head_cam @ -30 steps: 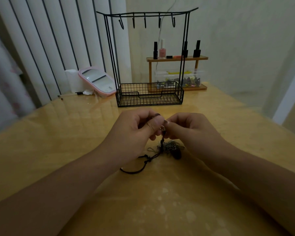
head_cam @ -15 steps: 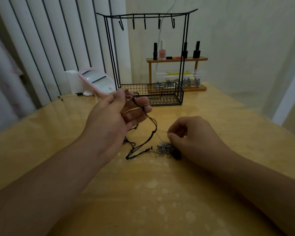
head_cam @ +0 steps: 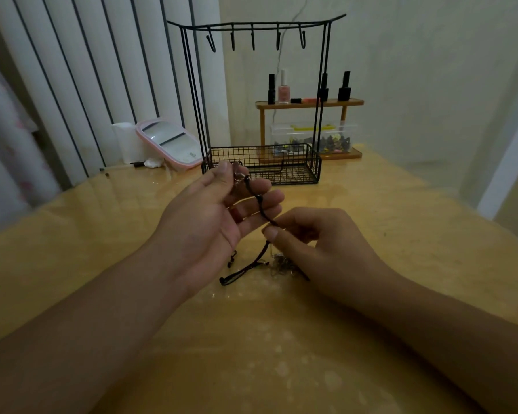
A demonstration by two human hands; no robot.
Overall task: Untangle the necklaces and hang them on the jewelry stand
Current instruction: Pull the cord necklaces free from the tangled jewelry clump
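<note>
Dim room, glossy yellow-wood table (head_cam: 401, 234)

White vertical blinds (head_cam: 87, 70) hang at left — a pale plaster wall (head_cam: 416, 55) behind, and what may be a white door frame (head_cam: 509, 162) at right.

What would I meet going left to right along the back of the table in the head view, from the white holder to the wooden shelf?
White holder → pink mirror → black wire jewelry stand, its hooks bare → wooden shelf holding the nail polish bottles.

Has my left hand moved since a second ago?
Yes. The left hand has risen away from the right hand, toward the jewelry stand, lifting the black cord necklace.
</note>
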